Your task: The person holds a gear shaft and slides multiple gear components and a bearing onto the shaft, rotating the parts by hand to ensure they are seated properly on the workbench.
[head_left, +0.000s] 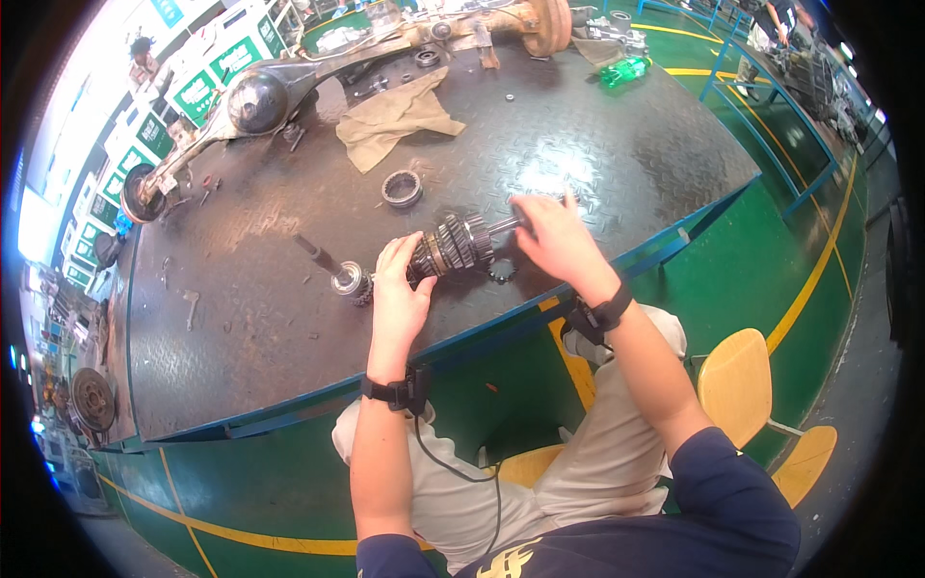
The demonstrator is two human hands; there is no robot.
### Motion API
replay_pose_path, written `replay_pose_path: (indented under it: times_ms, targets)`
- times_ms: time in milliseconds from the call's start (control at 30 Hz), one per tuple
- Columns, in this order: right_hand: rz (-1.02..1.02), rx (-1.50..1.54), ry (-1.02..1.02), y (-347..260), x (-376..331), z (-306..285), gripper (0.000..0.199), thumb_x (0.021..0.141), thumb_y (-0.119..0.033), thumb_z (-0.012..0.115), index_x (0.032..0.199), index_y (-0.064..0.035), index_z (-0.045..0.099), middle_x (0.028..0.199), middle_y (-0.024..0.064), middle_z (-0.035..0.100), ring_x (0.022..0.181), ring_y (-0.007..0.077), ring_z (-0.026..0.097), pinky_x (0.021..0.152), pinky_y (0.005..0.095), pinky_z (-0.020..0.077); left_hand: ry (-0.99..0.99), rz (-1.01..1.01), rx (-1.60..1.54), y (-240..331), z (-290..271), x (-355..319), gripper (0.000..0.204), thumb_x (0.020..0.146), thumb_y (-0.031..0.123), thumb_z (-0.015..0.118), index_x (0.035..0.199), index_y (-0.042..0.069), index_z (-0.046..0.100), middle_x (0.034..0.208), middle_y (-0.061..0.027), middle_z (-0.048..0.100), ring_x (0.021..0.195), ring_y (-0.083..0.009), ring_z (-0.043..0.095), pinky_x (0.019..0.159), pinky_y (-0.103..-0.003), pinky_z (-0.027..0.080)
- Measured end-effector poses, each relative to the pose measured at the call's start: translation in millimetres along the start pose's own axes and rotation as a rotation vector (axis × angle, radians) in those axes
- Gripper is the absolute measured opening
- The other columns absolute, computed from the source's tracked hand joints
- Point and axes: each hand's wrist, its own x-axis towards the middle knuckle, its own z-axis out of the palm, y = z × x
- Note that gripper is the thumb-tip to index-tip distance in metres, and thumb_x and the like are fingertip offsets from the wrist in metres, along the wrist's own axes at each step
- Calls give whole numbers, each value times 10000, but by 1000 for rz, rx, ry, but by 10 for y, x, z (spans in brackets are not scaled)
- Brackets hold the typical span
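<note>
A gear shaft [453, 243] with several toothed gears lies slanted near the front edge of the metal workbench. My left hand [397, 289] is wrapped over its left part, thumb along the near side. At the thin right end of the shaft, my right hand [556, 234] has its fingers closed round the rod; a small dark part shows at the fingertips, too hidden to name. Left of my left hand is a bearing [347, 279] with a dark rod [316, 252] sticking out up and left. A toothed ring [500, 271] lies just below the shaft, and a larger toothed ring [402, 189] lies beyond it.
A brown cloth [397, 120] lies behind the rings. A vehicle axle [258, 101] stretches across the far side of the workbench [231, 337]. At the back right lies a green plastic bottle [624, 70]. A wooden chair [736, 385] stands on the floor to my right.
</note>
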Motion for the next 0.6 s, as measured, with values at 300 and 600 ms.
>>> replay_pose_path:
  times_ms: [300, 600]
  targets:
    - [255, -128, -24, 312, -74, -159, 513, 927, -97, 642, 1429, -31, 562, 1339, 205, 670, 1316, 391, 601, 1242, 715, 213, 14, 44, 29, -1, 8, 15, 694, 741, -84, 826, 1397, 30, 630, 1402, -211, 629, 1318, -392, 606, 1159, -419, 465]
    - [-80, -251, 47, -521, -2, 413, 643, 783, 36, 630, 1414, 119, 539, 1322, 267, 652, 1362, 406, 558, 1252, 610, 286, -43, -44, -67, 18, 3, 15, 701, 757, -69, 831, 1420, 36, 628, 1429, -219, 612, 1399, -396, 531, 1209, -457, 418]
